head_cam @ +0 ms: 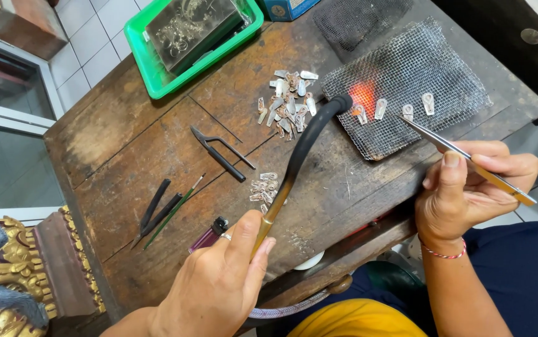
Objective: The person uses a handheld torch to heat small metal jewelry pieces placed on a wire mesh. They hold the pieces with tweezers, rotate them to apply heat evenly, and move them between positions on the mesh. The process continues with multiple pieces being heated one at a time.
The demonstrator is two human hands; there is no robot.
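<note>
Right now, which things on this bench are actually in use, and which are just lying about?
In use:
left hand holding the torch
right hand holding tweezers
wire mesh with small metal pieces

Lying about:
green tray
black pliers
lighter
brush

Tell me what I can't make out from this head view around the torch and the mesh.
- Torch hose end: hidden in the head view under the left hand and table edge.
- Tweezers rear end: covered by the right hand.
- Small metal pieces: too small to tell their shapes or joints.
- Piece in the glow on the wire mesh: washed out by the flame.
- Green tray: cut off by the top edge.
</note>
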